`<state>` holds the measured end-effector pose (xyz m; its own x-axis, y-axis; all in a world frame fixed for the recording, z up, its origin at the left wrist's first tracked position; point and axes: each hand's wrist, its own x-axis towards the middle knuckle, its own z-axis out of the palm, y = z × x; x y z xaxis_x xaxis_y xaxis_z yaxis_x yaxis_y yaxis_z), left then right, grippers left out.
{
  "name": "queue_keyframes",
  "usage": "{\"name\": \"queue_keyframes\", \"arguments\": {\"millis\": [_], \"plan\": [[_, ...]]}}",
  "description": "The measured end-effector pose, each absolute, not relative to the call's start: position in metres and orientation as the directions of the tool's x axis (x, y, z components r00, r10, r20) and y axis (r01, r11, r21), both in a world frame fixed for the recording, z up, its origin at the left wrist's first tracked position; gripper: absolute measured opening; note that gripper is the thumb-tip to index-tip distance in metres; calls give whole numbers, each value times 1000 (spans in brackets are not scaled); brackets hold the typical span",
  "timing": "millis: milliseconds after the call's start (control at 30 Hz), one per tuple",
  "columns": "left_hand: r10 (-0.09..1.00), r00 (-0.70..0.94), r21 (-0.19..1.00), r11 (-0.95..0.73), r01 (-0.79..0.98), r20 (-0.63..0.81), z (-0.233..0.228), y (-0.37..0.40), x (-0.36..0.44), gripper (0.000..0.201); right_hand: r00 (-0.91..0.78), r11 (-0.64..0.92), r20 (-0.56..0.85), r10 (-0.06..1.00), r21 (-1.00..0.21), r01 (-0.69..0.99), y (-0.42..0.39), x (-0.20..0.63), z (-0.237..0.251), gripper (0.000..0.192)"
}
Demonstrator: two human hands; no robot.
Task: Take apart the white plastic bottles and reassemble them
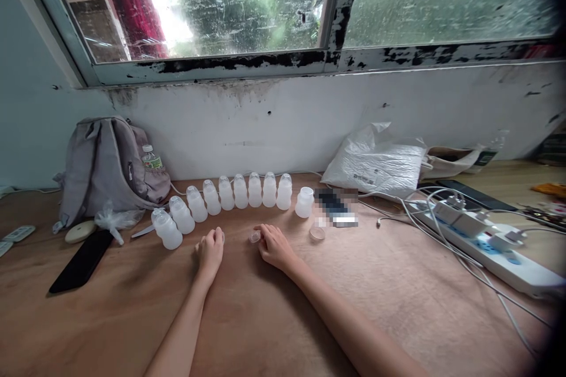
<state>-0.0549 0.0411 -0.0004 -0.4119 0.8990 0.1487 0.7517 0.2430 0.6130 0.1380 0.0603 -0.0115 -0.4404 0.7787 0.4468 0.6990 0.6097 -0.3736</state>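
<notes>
Small frosted white baby bottles [240, 191] with clear domed caps stand upright in a curved row across the wooden table. At the row's right end is a bottle [304, 203] with no cap on it. A clear round cap [317, 231] lies on the table in front of that bottle. My right hand [275, 247] rests on the table, its fingertips closed at the edge of a small clear round piece [254, 237]. My left hand [210, 254] rests on its side near the capped bottles, fingers curled together. What it holds, if anything, is hidden.
A grey backpack [104, 165] and a black phone [82, 262] are at the left. Toward the right lie a plastic-wrapped package [375, 159], a blurred-out dark item [333, 205] and a white power strip [490, 244] with tangled cables. A wall with a window [247, 6] stands behind the table.
</notes>
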Motion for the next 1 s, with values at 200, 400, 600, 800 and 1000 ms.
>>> {"name": "queue_keyframes", "arguments": {"millis": [200,400,600,800,1000], "plan": [[897,-427,600,279,750,117,2,44,-65,44,-440,620,466,768,-365,695,59,137,-9,19],[899,-410,604,242,759,154,2,44,-71,38,-422,608,473,773,-366,704,61,137,-13,15],[910,-390,630,220,745,144,-3,49,-85,37,-415,608,479,774,-376,700,63,137,-16,15],[912,-368,595,196,779,181,-3,49,-84,32,-418,606,472,777,-378,700,63,137,-15,15],[866,-412,561,198,804,284,-5,48,-84,30,-399,594,479,782,-378,710,62,137,-14,14]]}}
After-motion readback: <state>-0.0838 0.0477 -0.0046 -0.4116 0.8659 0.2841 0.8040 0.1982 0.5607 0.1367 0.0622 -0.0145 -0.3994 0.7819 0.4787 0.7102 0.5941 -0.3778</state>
